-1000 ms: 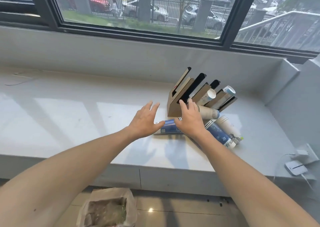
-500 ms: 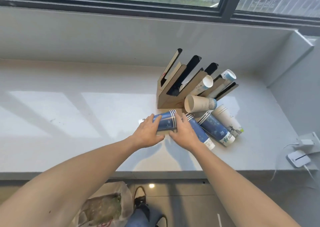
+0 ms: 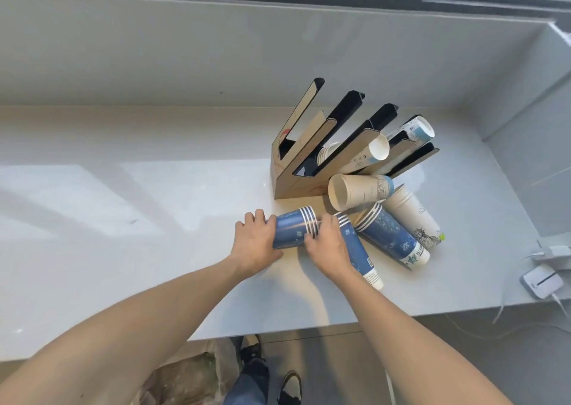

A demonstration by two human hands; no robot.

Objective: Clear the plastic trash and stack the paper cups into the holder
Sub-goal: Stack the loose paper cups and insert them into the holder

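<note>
View from above a pale counter (image 3: 92, 207). Left hand (image 3: 255, 244) wraps the base end of a blue cup stack (image 3: 293, 230) lying on its side; right hand (image 3: 327, 247) closes on its striped rim end. W/ a few cups already in the slotted holder (image 3: 296, 170) behind, task looks early: more stacks (image 3: 389, 238) and a loose cup (image 3: 355, 190) lie beside it. Trash bag (image 3: 185, 380) on floor; no plastic trash seen on counter.
</note>
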